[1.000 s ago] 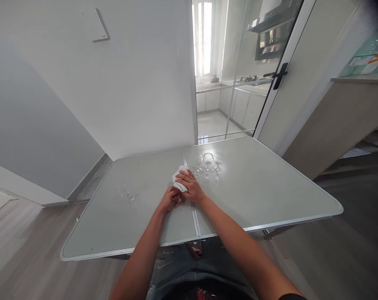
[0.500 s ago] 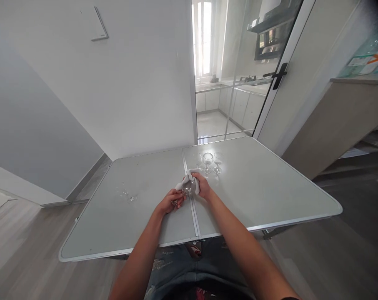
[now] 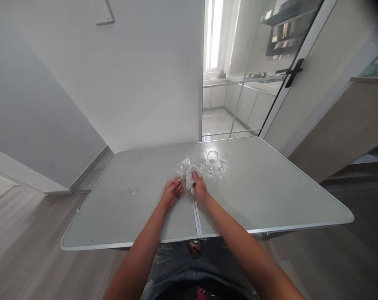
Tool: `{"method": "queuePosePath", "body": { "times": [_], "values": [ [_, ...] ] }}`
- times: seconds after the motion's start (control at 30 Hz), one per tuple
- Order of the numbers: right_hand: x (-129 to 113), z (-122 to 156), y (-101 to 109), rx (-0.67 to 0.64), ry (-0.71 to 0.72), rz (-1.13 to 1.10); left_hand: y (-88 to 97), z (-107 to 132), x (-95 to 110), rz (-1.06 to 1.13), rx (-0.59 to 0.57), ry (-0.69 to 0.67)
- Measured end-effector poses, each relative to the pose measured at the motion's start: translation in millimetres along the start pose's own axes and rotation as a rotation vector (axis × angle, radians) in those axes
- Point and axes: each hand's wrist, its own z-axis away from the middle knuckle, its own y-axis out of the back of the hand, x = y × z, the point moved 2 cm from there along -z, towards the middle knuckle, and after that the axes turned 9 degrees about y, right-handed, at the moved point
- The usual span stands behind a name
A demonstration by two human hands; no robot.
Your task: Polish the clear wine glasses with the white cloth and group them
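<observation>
My left hand (image 3: 172, 191) is closed around the stem end of a clear stemmed glass (image 3: 181, 170), tilted with its bowl pointing away from me. A white cloth (image 3: 191, 175) is gripped in my right hand (image 3: 199, 187), close against the right side of that glass. Part of the cloth lies behind or in the bowl; blur keeps me from telling which. Both hands are above the middle seam of the grey table. Just beyond my right hand, a row of clear stemmed glasses (image 3: 213, 158) stands upright.
The grey folding table (image 3: 254, 200) has a metal rim. On its left part lies another clear glass object (image 3: 131, 191), hard to make out. A white wall (image 3: 151, 83) and a glass door with a black handle (image 3: 294, 73) rise behind the table.
My right hand and the cloth have come back slightly, and the cloth now hangs more beside the glass. The glass points further away from me. The camera view has shifted a little.
</observation>
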Motion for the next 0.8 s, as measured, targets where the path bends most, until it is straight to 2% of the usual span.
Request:
{"method": "queuePosePath", "body": {
  "times": [0.1,0.17,0.23,0.3,0.4,0.47,0.53,0.6,0.67,0.73,0.8],
  "values": [
    [-7,6,-8,-0.364,0.392,0.632,3.1,-5,-9,-0.083,0.095,-0.002],
    [-9,7,-10,-0.518,0.578,0.935,4.9,-5,-13,-0.137,0.099,-0.001],
    [-11,5,-9,-0.526,0.682,1.112,5.6,-3,-15,-0.194,0.06,0.02],
    [-14,3,-8,-0.5,0.72,1.214,4.9,0,-15,-0.251,-0.005,0.064],
    [-20,-2,-7,-0.48,0.655,1.276,2.6,3,-11,-0.294,-0.086,0.116],
    [-26,-8,-5,-0.429,0.526,1.256,1.0,5,-8,-0.306,-0.115,0.139],
    [-31,-17,0,-0.319,0.318,1.151,-0.7,7,-6,-0.32,-0.146,0.163],
    [-33,-24,9,-0.197,0.066,0.898,-2.5,8,-4,-0.33,-0.183,0.165],
    [-32,-28,16,-0.094,-0.12,0.532,-4.0,9,-3,-0.333,-0.205,0.142],
    [-29,-28,19,-0.004,-0.183,0.181,-4.8,10,-2,-0.315,-0.202,0.118],
    [-23,-25,18,0.067,-0.186,-0.066,-5.2,9,-2,-0.282,-0.194,0.1]
  ]
}}
